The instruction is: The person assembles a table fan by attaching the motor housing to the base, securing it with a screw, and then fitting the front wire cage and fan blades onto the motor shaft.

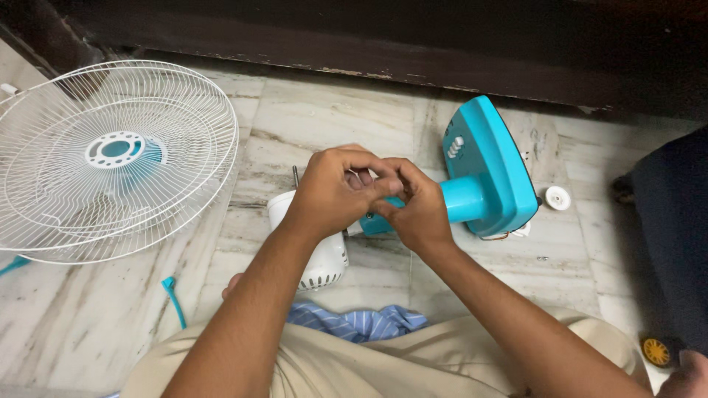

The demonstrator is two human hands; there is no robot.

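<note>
Seated on a marble floor, a person works with the left hand and right hand pinched together at the neck joining a white plastic fan motor housing to a turquoise fan stand; what the fingertips grip is hidden. A white wire fan guard lies well apart to the left.

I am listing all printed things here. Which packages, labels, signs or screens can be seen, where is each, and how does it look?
None that can be made out: no package, label, sign or screen shows.
Nearest thing: a panel of small white buttons on the teal fan base, right of the hands; whether it bears print is too small to tell.
</note>
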